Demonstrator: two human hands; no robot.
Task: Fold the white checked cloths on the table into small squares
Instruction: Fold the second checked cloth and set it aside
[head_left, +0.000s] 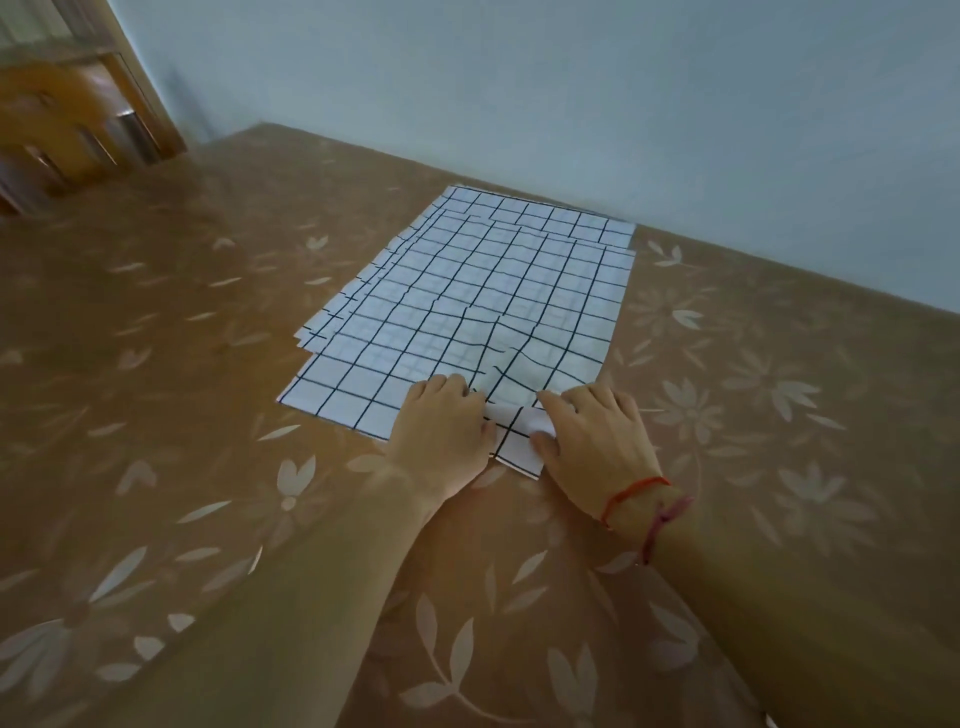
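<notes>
My left hand (441, 423) and right hand (592, 434) pinched the top cloth (511, 382) by its near edge; the stack (332, 325) beneath might have dragged askew.

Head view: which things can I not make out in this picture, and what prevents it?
- Number of cloths in the stack: the top cloth covers all but their left edges.
- Left hand grip: its fingertips are curled out of sight under the knuckles.
- Top cloth's near right part: under the right hand, which pinches a fold.
- Wooden furniture: blurred and cut by the left frame edge.
</notes>
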